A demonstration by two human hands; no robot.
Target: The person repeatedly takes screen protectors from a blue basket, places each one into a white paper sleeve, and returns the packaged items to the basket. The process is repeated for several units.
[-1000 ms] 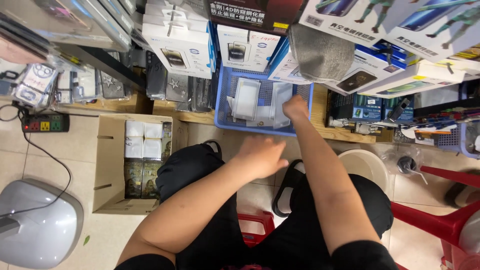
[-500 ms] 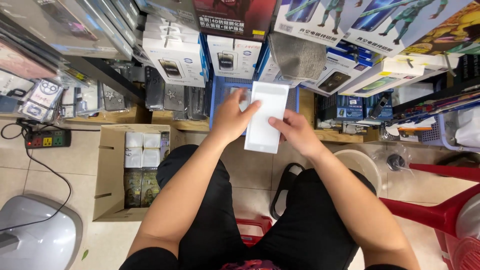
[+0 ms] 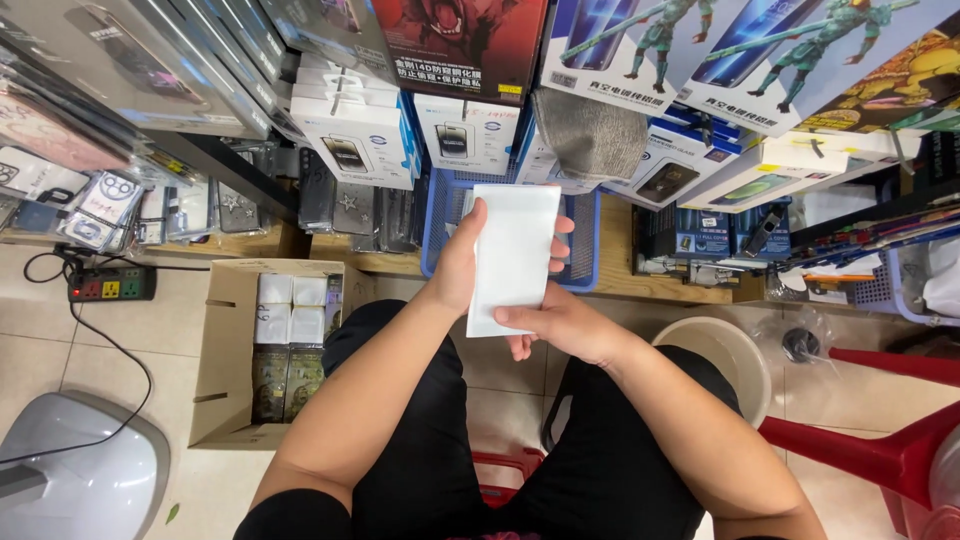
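Observation:
A flat white rectangular box [image 3: 513, 255] is held upright in front of me by both hands. My left hand [image 3: 458, 265] grips its left edge, thumb on the front and fingertips showing past its right edge. My right hand [image 3: 560, 325] supports the box's lower right corner from below. Behind the box stands a blue plastic basket [image 3: 585, 250] on a low wooden shelf. My knees in black trousers are below the hands.
A cardboard carton [image 3: 225, 370] with small white and dark boxes stands on the floor at left. A power strip [image 3: 108, 285] with cable lies further left. Stacked product boxes [image 3: 360, 135] fill the shelves. A beige bucket [image 3: 722, 350] and red stool [image 3: 860, 455] stand at right.
A second ago my right hand reached into the blue basket while the left hovered free. Both hands have since lifted the white box out and now hold it closer to me.

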